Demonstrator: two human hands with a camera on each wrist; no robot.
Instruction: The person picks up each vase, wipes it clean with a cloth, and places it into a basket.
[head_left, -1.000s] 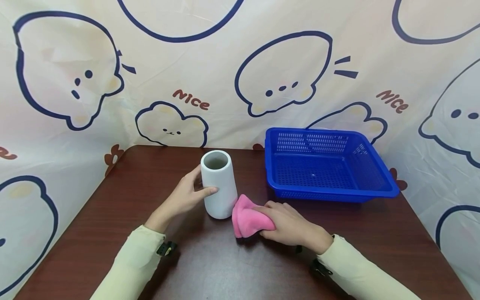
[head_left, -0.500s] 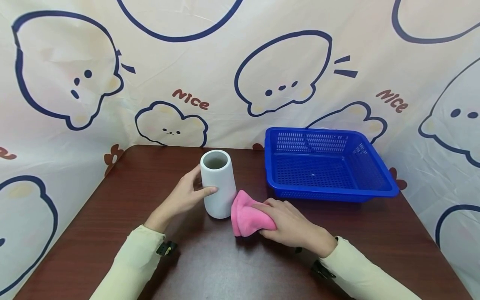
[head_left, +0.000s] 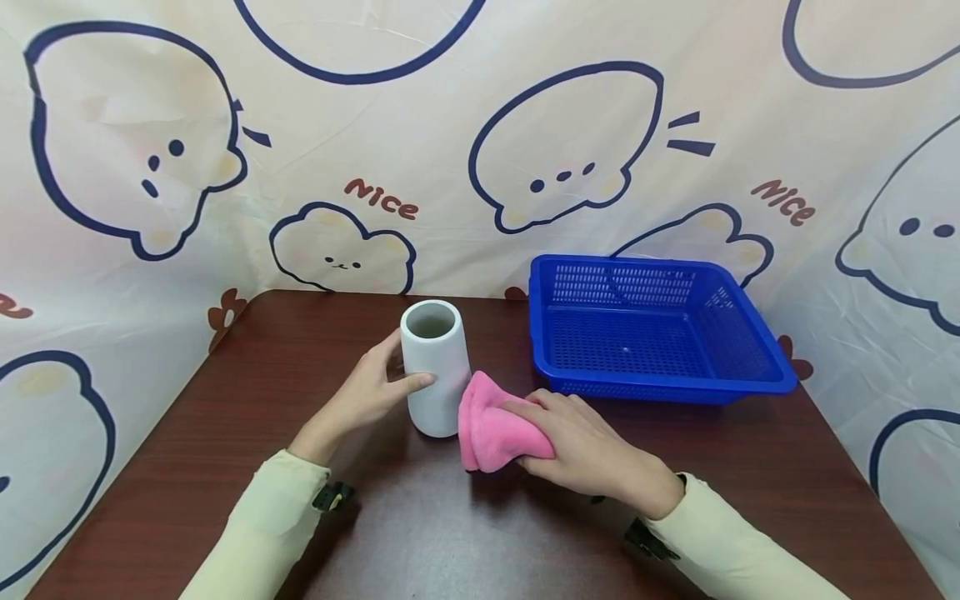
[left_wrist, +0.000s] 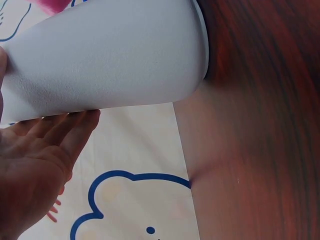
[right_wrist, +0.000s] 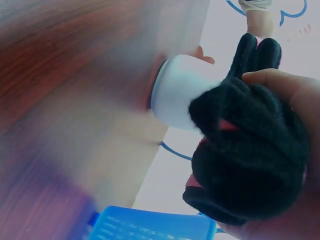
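Holds white vase [head_left: 444, 362] upright in broad, partial curl of left hand [head_left: 372, 385]. Grips bunched pink cloth [head_left: 498, 429] in closer curl of right hand [head_left: 583, 443], right of left grip, beside vase; cannot confirm contact.

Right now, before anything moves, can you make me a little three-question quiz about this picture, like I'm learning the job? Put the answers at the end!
1. Pick one: what is the right hand holding?
A) a wooden spoon
B) a pink-and-black cloth
C) a yellow ball

2. Fill the gap: in the head view, the blue perforated plastic basket is to the ____ of the white tapered vase.

3. True or false: the white tapered vase is lying on its side.

Key: 1. B. 2. right. 3. False; it stands upright, and the left hand grips it.
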